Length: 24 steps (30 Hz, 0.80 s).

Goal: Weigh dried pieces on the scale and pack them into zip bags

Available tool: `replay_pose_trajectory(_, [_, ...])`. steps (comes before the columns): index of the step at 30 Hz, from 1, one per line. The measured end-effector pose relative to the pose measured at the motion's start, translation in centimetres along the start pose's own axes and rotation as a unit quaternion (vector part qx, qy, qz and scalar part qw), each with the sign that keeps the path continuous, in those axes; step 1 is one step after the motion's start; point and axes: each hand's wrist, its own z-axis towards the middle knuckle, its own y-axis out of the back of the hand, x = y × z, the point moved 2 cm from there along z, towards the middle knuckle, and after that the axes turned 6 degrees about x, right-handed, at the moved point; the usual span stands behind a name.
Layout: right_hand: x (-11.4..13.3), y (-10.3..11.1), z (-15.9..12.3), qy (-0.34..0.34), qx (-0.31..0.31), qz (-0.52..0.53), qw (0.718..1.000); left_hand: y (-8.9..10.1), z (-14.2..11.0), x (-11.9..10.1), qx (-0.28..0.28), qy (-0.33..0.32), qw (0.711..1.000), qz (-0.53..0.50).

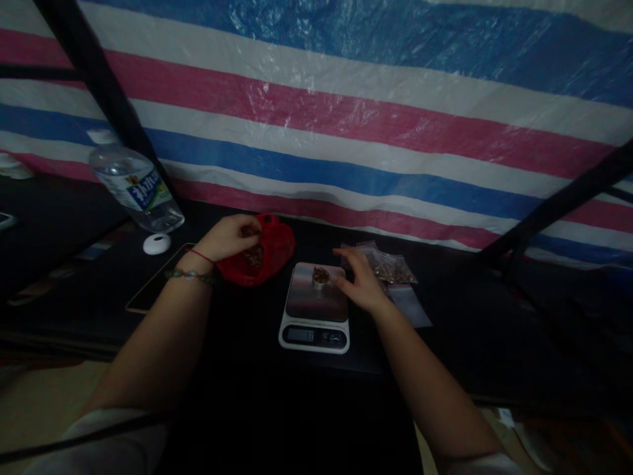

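Observation:
My left hand (pixel 232 236) is over the opening of a red plastic bag (pixel 279 247), its fingers curled together at the tips. Brown dried bits (pixel 254 256) lie inside the bag; whatever the fingertips pinch is too small to make out. To the right, a white kitchen scale (pixel 316 303) with a metal top carries a small round cup (pixel 320 277) heaped with similar brown bits. My right hand (pixel 363 280) hovers at the scale's right edge, fingers apart and thumb close to the cup. Whether the thumb touches the cup I cannot tell.
Small clear zip bags (pixel 395 267) of brown bits lie beyond my right hand, with a flat bag (pixel 410 305) beside them. At left are a dark phone-like slab (pixel 153 287), a white rounded case (pixel 157 244) and a clear bottle (pixel 136 181). Striped sheeting (pixel 316 99) hangs behind.

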Motion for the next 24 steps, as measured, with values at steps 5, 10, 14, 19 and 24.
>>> replay_pose_trajectory(5, [0.4,-0.9,0.0,0.001,0.055,-0.021,0.998,-2.1,0.1,-4.7,-0.051,-0.132,0.99,-0.005])
replay_pose_trajectory(10, [0.4,-1.4,0.2,0.01,0.069,-0.032,0.997,-5.1,0.2,-8.4,-0.007,-0.233,0.972,-0.028])
replay_pose_trajectory(14, [0.5,-1.4,0.2,0.002,0.076,-0.031,0.997,-6.3,0.2,-9.5,0.048,-0.273,0.96,-0.029])
replay_pose_trajectory(19, [0.5,-1.4,0.1,-0.004,0.081,-0.031,0.996,-6.5,0.2,-9.5,0.066,-0.268,0.961,-0.026])
replay_pose_trajectory(24, [0.3,-1.6,0.0,0.005,0.091,-0.029,0.995,-6.5,0.4,-9.1,0.063,-0.28,0.958,-0.017])
